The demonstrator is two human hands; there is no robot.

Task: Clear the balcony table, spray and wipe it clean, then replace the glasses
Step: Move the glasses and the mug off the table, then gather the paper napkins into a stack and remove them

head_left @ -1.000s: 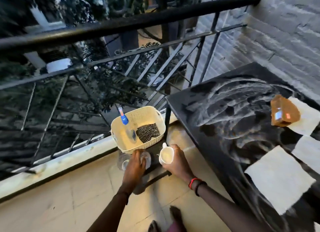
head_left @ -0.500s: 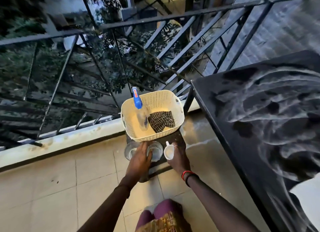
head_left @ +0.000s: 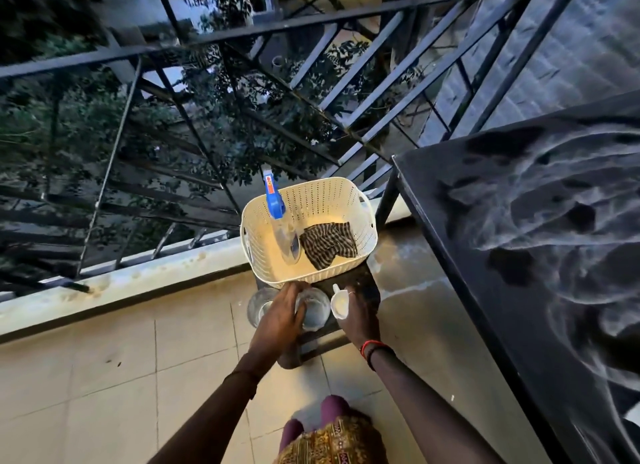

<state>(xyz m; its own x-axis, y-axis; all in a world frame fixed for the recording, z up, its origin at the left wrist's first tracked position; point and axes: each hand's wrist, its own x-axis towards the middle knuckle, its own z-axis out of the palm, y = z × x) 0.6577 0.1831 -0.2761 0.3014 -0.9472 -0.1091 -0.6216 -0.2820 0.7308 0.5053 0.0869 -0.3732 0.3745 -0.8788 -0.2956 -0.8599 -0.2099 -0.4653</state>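
Two clear glasses stand on a low dark stool (head_left: 363,283) beside the black table (head_left: 519,255). My left hand (head_left: 280,321) grips the rim of the right glass (head_left: 315,313); the left glass (head_left: 259,306) sits just beside it, partly hidden by that hand. My right hand (head_left: 358,319) holds a small white cup (head_left: 339,304) by its handle. Behind them a cream perforated basket (head_left: 360,221) holds a spray bottle with a blue trigger (head_left: 273,200) and a striped cloth (head_left: 327,243). The table top shows smeared, drying wipe streaks.
A black metal railing (head_left: 311,30) and a pale concrete kerb (head_left: 138,280) border the tiled balcony floor (head_left: 121,377). A grey brick wall (head_left: 588,47) rises behind the table. My knees in patterned fabric (head_left: 329,439) show at the bottom.
The view has tilted down and left, so the paper sheets and brown packet on the table have left the frame. My hands stay at the glass and cup on the stool.
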